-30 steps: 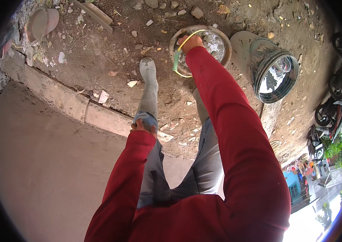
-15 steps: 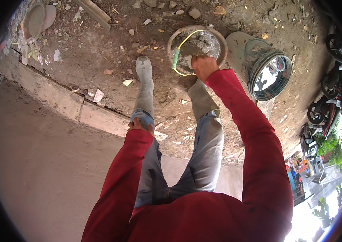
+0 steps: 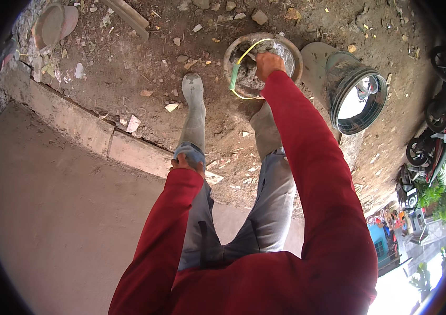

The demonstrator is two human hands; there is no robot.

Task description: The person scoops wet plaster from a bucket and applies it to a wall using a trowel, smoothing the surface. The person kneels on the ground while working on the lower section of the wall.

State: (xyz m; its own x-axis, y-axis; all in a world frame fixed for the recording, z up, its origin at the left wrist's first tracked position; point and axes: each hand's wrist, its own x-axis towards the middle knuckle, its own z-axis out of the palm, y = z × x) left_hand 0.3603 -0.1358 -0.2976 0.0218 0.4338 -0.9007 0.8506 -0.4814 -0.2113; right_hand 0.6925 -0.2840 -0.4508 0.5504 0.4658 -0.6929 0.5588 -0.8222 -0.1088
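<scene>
My right hand is closed on a trowel, reaching down into a round bucket of wet grey mortar. Only a little of the trowel shows beside my fist; the rest is hidden by the hand or the mortar. The bucket's yellow wire handle with a green grip leans across its left side. My left hand rests on my left knee, fingers spread over the blue-grey trousers, holding no tool. My grey rubber boots stand on the dirt near the bucket.
Right of the bucket, a larger dark container lies tilted with its bright, reflective mouth toward me. A second bucket and a plank lie far left. A low masonry edge crosses the left side. Motorcycles stand at the right.
My right hand has moved farther over and deeper into the bucket, and the trowel is less visible. My left hand stays on the knee. The view has shifted slightly.
</scene>
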